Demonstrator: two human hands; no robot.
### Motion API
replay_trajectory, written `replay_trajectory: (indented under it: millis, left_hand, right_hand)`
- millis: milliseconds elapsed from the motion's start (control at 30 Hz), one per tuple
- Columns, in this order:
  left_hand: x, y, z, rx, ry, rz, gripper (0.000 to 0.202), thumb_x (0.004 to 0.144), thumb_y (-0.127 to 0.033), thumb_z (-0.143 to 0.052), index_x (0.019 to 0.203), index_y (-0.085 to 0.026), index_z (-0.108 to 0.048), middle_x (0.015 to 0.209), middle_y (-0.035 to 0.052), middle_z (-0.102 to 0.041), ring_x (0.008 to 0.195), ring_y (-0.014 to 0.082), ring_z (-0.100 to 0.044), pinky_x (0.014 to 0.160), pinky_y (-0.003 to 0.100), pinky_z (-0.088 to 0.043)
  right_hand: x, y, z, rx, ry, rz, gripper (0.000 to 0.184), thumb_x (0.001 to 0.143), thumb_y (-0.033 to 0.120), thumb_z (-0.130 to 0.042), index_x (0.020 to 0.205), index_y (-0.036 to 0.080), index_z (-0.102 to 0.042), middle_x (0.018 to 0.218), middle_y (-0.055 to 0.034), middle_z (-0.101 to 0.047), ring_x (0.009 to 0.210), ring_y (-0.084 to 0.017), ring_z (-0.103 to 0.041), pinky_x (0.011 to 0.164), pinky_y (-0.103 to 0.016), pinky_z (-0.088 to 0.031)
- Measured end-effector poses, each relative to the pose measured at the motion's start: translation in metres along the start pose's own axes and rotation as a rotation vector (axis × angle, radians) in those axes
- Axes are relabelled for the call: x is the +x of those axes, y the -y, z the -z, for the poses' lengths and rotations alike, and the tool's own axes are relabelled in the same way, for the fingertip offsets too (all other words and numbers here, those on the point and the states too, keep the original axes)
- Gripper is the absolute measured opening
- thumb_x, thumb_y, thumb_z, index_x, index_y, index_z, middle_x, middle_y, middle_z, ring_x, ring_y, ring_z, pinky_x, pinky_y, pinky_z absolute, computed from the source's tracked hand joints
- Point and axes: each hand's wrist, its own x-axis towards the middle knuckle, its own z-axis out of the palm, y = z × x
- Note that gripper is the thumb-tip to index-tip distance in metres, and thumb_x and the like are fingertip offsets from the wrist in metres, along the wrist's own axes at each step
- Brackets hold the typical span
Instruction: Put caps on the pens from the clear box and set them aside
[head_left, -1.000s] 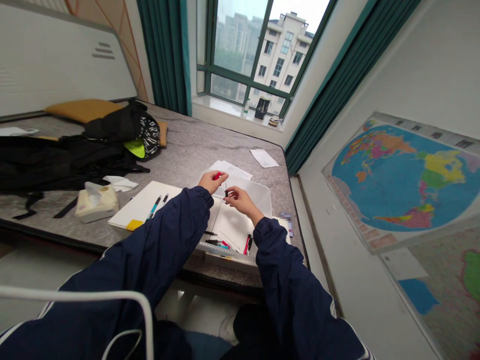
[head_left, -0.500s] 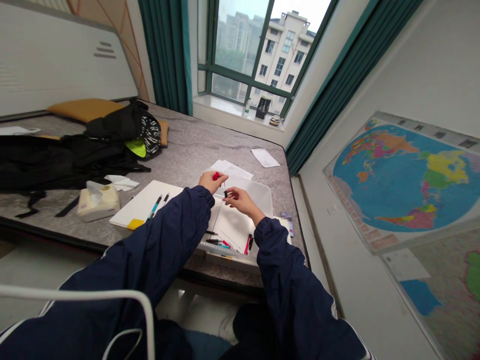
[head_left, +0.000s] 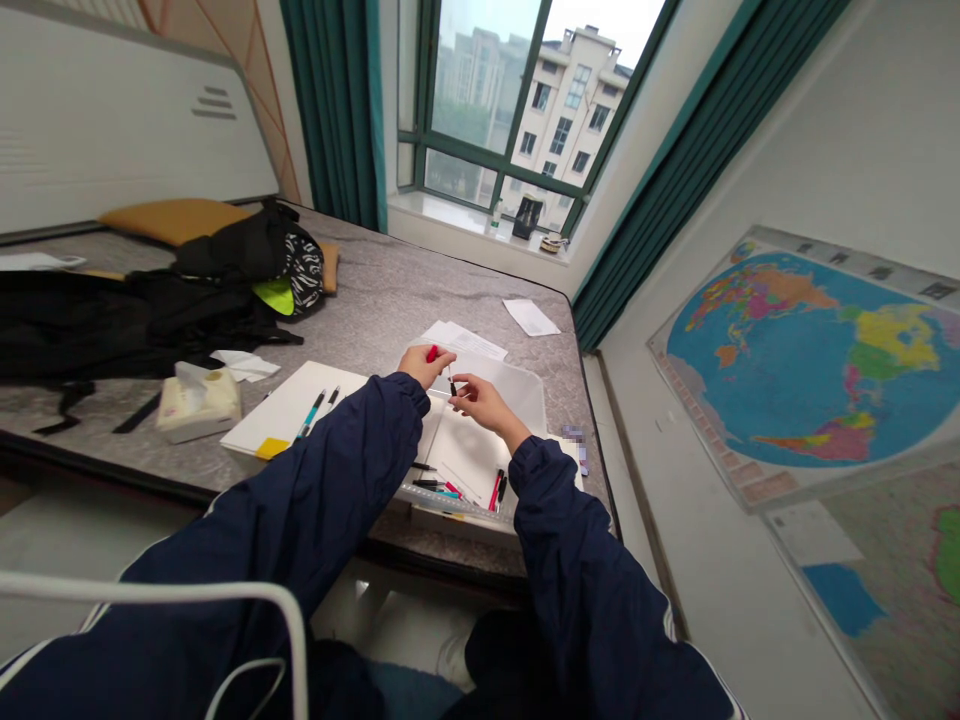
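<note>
Head view: we pinch a red pen part (head_left: 432, 352) in our left hand (head_left: 420, 368); our right hand (head_left: 482, 402) grips what seems a thin refill (head_left: 452, 381), both above the white plastic case (head_left: 525, 390).

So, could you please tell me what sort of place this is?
Probably a bedroom in a flat: a bare grey mattress against a white headboard, a teal-curtained window facing apartment blocks, and a colourful world map poster on the wall.
</note>
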Motion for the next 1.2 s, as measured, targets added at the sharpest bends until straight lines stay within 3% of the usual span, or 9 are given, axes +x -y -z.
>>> replay_trajectory:
  millis: [133, 300, 500, 733, 1033, 1200]
  left_hand:
    - [0.000, -0.004, 0.002, 0.041, -0.052, -0.027, 0.034, 0.074, -0.042, -0.058, 0.092, -0.014, -0.069, 0.062, 0.0013, -0.063, 0.055, 0.0125, -0.051, 0.057, 0.025, -0.041]
    - [-0.003, -0.011, 0.007, 0.084, -0.081, -0.075, 0.037, 0.079, -0.024, -0.039, 0.101, -0.016, -0.068, 0.073, 0.0028, -0.068, 0.067, 0.0163, -0.056, 0.069, 0.028, -0.044]
    - [-0.010, -0.004, 0.004, 0.404, 0.063, -0.156, 0.037, 0.078, -0.015, -0.044, 0.104, -0.020, -0.069, 0.081, 0.0037, -0.070, 0.076, 0.0181, -0.059, 0.077, 0.029, -0.043]
    - [-0.006, 0.012, 0.002, 0.495, 0.111, -0.223, 0.034, 0.078, -0.013, -0.049, 0.102, -0.021, -0.072, 0.090, 0.0054, -0.073, 0.088, 0.0206, -0.064, 0.082, 0.029, -0.045]
    - [0.000, 0.023, 0.002, 0.491, 0.117, -0.171, 0.046, 0.077, -0.011, -0.050, 0.120, -0.017, -0.066, 0.092, 0.0068, -0.074, 0.093, 0.0218, -0.066, 0.087, 0.029, -0.046]
    - [-0.001, 0.025, 0.002, 0.568, 0.194, -0.126, 0.047, 0.073, -0.010, -0.053, 0.116, -0.020, -0.069, 0.091, 0.0063, -0.074, 0.095, 0.0225, -0.065, 0.086, 0.029, -0.046]
  right_hand:
    - [0.002, -0.005, 0.002, -0.074, 0.002, -0.004, 0.045, 0.076, 0.023, -0.063, 0.121, 0.022, -0.056, 0.083, -0.0010, -0.061, 0.066, -0.011, -0.063, 0.055, -0.021, -0.050]
    - [0.007, -0.011, 0.009, -0.239, -0.232, 0.019, 0.043, 0.079, 0.019, -0.056, 0.121, 0.024, -0.059, 0.088, -0.0016, -0.062, 0.067, -0.010, -0.058, 0.065, -0.026, -0.053]
    - [0.009, -0.011, 0.017, -0.256, -0.417, 0.107, 0.039, 0.085, 0.020, -0.046, 0.119, 0.024, -0.062, 0.109, -0.0064, -0.061, 0.085, -0.015, -0.058, 0.079, -0.032, -0.052]
    - [0.006, -0.006, 0.018, -0.377, -0.442, 0.065, 0.035, 0.083, 0.013, -0.046, 0.109, 0.022, -0.068, 0.106, -0.0065, -0.064, 0.101, -0.018, -0.055, 0.097, -0.037, -0.042]
    - [0.002, -0.002, 0.019, -0.457, -0.446, 0.090, 0.035, 0.084, 0.012, -0.046, 0.108, 0.021, -0.070, 0.100, -0.0069, -0.064, 0.095, -0.018, -0.056, 0.095, -0.035, -0.042]
    - [0.001, 0.000, 0.017, -0.479, -0.402, 0.059, 0.037, 0.083, 0.008, -0.046, 0.105, 0.022, -0.071, 0.096, -0.0063, -0.062, 0.090, -0.018, -0.055, 0.095, -0.034, -0.042]
